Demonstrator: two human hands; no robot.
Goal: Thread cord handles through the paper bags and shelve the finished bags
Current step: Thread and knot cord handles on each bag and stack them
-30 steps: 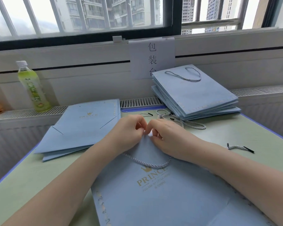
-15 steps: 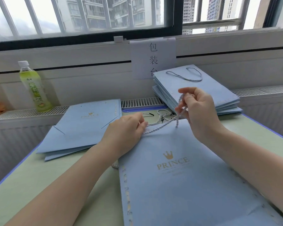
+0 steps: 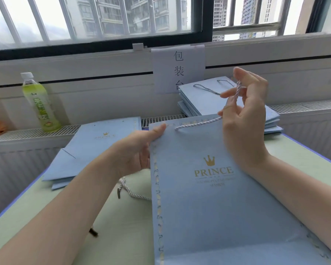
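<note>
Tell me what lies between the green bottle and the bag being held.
Head view: a flat stack of unthreaded blue bags lies between the green bottle and the held bag, with the left hand at that bag's edge.

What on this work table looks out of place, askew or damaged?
Little stands out. One loose white twisted cord trails from under the light blue paper bag that the hands are threading. The stack of finished blue bags leans, fanned out, against the wall. Nothing looks torn or spilled.

Bag [image 3: 218,207] bottom cut by frame edge. Cord [image 3: 197,123] far end hidden behind right hand [image 3: 245,119]. Small print under PRINCE logo unreadable. Left-hand [image 3: 136,152] fingers hidden behind bag.
</note>
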